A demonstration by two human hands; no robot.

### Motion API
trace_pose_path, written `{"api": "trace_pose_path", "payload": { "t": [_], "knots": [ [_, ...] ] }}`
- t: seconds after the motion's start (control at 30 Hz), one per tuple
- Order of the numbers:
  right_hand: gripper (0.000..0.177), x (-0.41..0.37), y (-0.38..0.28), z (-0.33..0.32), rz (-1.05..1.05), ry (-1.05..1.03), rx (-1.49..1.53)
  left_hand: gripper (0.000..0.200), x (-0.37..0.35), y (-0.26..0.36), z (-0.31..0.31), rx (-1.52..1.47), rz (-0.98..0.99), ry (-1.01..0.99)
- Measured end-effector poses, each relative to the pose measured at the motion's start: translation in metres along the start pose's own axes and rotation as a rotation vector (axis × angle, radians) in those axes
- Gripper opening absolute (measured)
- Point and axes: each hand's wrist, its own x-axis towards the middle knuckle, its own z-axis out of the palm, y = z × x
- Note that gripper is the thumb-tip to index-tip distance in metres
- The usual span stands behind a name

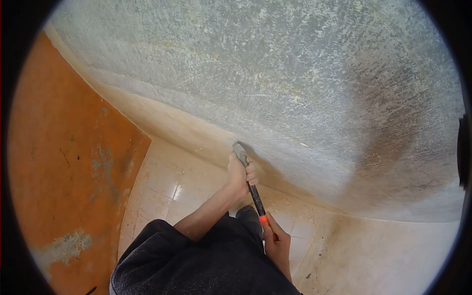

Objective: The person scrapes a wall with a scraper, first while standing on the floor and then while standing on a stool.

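Observation:
My left hand (pixel 241 171) is closed around the upper part of a long-handled scraper (pixel 255 197), just below its grey head. The scraper's head rests against the wall (pixel 265 93), at the border between rough grey plaster and a smooth cream strip below. Lower down, my right hand (pixel 277 243) is wrapped around the end of the black handle, by its orange-red band. The scraper leans diagonally across in front of my body. The blade's edge is too small to make out.
An orange wall (pixel 69 142) with worn grey patches stands on the left, meeting the scraped wall at a corner. Pale floor tiles (pixel 157 196) with scattered flakes lie below. My dark shoe (pixel 248 216) shows beside the handle. A pale surface (pixel 388 255) with dark specks spreads at lower right.

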Motion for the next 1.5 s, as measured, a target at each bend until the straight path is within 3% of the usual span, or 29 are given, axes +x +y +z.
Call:
{"api": "trace_pose_path", "payload": {
  "t": [0.1, 0.23, 0.4, 0.8, 0.9, 0.93, 1.13, 1.33, 1.4, 1.43, 1.5],
  "knots": [
    [0.035, 0.014, 0.007, 0.014, -0.136, -0.04, -0.099, 0.034, 0.014, 0.011, -0.018, 0.027, 0.024, -0.026],
    [0.035, 0.009, 0.004, 0.009, -0.039, -0.048, -0.04, 0.032, 0.007, 0.007, -0.009, 0.01, 0.06, 0.008],
    [0.035, 0.019, -0.004, 0.017, -0.138, -0.063, -0.119, 0.03, 0.01, 0.017, -0.014, 0.027, 0.056, -0.025],
    [0.037, 0.009, -0.007, -0.004, -0.064, -0.08, 0.015, 0.029, 0.004, 0.007, -0.005, -0.052, 0.048, -0.01],
    [0.035, 0.02, -0.005, 0.008, -0.184, -0.061, -0.034, 0.028, 0.013, 0.018, -0.014, -0.049, 0.086, 0.008],
    [0.035, 0.019, -0.003, 0.007, -0.179, -0.059, -0.035, 0.029, 0.019, 0.023, -0.024, -0.03, 0.081, -0.057],
    [0.035, 0.012, -0.005, -0.009, -0.055, -0.065, 0.034, 0.032, 0.011, 0.002, -0.008, -0.033, 0.065, -0.008],
    [0.043, 0.028, 0.023, -0.017, -0.24, -0.159, 0.021, 0.029, 0.027, 0.001, -0.016, -0.041, 0.143, -0.024],
    [0.045, 0.021, 0.025, -0.034, 0.027, -0.294, 0.175, 0.03, 0.023, -0.014, -0.01, -0.015, 0.13, -0.032],
    [0.045, 0.017, 0.027, -0.042, 0.02, -0.301, 0.168, 0.03, 0.019, -0.026, -0.006, 0.008, 0.114, -0.039],
    [0.042, 0.009, 0.032, -0.06, 0.222, -0.371, 0.339, 0.031, 0.02, -0.049, 0.0, 0.022, 0.104, -0.048]
  ]
}}
